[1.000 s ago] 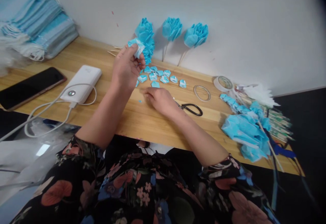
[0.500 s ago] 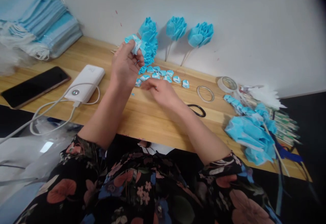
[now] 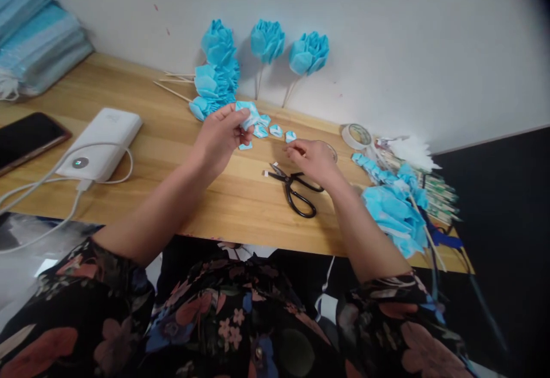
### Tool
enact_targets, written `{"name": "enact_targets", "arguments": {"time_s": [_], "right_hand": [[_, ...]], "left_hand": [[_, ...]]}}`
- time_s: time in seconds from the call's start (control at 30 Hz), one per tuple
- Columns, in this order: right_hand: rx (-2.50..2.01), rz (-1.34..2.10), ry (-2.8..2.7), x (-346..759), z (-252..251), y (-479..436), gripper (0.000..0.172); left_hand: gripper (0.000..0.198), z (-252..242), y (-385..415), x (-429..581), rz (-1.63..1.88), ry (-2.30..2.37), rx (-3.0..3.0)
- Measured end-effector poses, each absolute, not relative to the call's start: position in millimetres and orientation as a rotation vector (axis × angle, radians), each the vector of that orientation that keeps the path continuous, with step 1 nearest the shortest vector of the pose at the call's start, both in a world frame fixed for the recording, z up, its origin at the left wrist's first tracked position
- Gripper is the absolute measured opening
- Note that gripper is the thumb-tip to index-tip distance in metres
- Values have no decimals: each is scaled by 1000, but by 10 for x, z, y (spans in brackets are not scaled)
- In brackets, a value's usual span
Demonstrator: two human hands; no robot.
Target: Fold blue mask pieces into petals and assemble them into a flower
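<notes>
My left hand (image 3: 223,134) pinches a folded blue-and-white piece (image 3: 247,114) between thumb and fingers, over the row of small folded pieces (image 3: 275,130). My right hand (image 3: 311,159) hovers at the right end of that row, fingers drawn together near a piece (image 3: 291,136); whether it holds anything is hidden. Black scissors (image 3: 287,180) lie below it on the wooden table, blades parted, with small white bits at the tips. Behind my left hand are stacked blue paper flowers (image 3: 217,83) on sticks.
Two blue flowers (image 3: 267,40) on sticks lean against the wall. A power bank (image 3: 105,137) with a cable and a phone (image 3: 32,137) lie left, near stacked masks (image 3: 43,40). Tape (image 3: 356,136) and crumpled blue material (image 3: 395,215) are at right.
The view has shifted right. My left hand has come down closer to the small pieces, still with folded material. My right hand has moved right along the row, uncovering the scissors.
</notes>
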State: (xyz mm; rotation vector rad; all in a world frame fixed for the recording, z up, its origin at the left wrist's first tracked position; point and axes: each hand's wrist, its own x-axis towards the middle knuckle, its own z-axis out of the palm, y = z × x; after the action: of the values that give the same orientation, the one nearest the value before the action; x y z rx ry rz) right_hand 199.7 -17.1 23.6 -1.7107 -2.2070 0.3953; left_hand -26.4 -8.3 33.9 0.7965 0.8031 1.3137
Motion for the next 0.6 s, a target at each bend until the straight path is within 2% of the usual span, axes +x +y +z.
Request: {"name": "enact_targets", "arguments": {"time_s": [0.27,0.43,0.6], "right_hand": [[-1706,453,-2298,1972,82,-235,23],[-1454,509,-2349,1906,110,-406,15],[-1331,392,-2532,1891,42,-540,16]], "left_hand": [[30,258,-114,-197,1234,834,818],[32,235,-115,-191,1207,862,786],[28,214,-121,-161,1188,885,805]]}}
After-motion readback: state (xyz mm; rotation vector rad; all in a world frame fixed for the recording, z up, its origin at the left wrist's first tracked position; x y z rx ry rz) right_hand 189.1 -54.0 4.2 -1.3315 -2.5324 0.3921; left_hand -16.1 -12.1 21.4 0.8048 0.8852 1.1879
